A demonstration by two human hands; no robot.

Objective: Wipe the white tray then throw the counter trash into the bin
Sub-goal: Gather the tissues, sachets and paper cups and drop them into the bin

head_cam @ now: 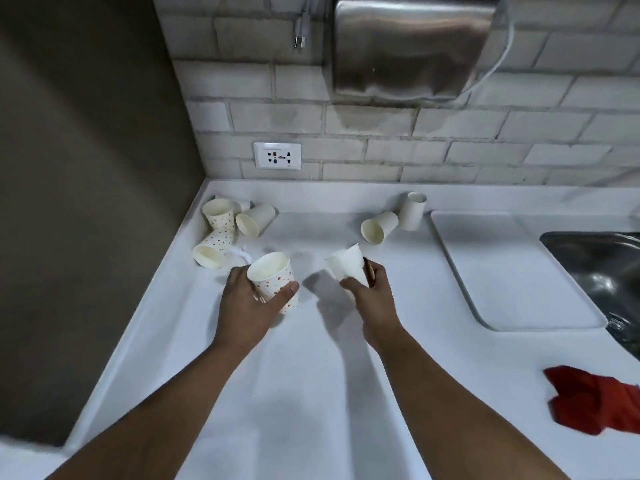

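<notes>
White worktop below a brick wall: both my forearms reach forward near its middle. My left hand wraps its fingers round a dotted cup, mouth tilted up toward the wall; my right hand pinches a white cup. The white tray lies flat beside the sink, long axis front to back.

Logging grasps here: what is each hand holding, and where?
Left hand grips a dotted paper cup round its side; right hand holds a white cup by its side.
</notes>
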